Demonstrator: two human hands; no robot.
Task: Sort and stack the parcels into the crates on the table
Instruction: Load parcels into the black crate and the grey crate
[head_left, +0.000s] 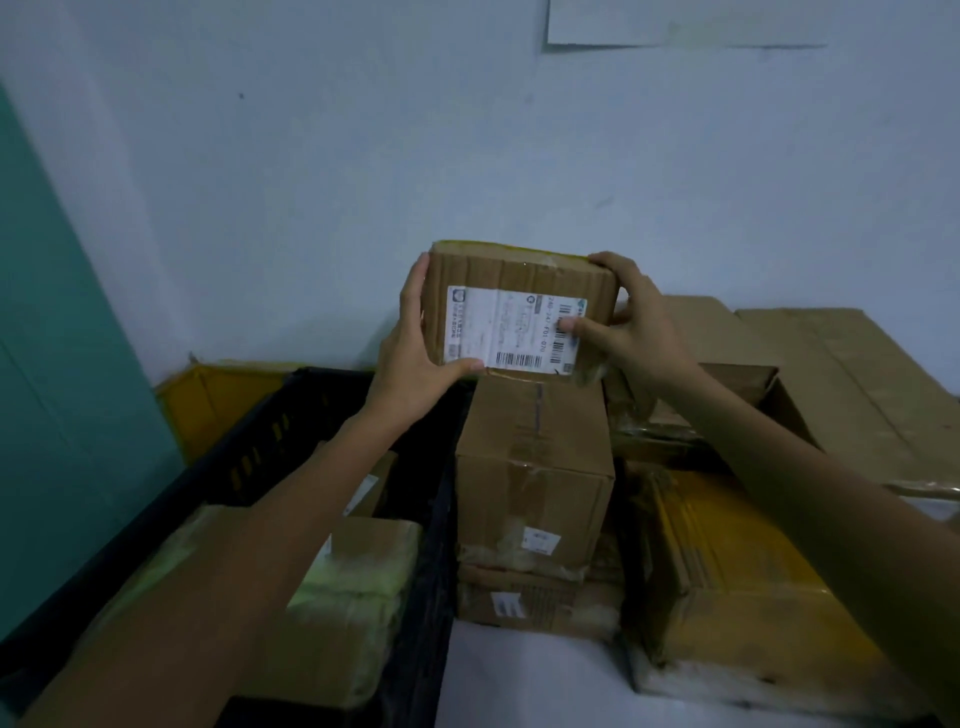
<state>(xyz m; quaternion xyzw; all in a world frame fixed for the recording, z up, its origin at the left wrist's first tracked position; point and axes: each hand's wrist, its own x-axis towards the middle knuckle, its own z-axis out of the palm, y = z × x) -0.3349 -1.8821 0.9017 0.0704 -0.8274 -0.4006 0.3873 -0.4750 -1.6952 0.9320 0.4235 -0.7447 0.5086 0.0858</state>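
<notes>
Both hands, left hand (415, 358) and right hand (631, 322), clasp the labelled parcel (514, 317) by opposite ends; rigid cardboard, seemingly light.

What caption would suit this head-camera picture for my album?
Left hand and right hand grip a labelled parcel over a stack of boxes beside a black crate holding parcels.
</notes>
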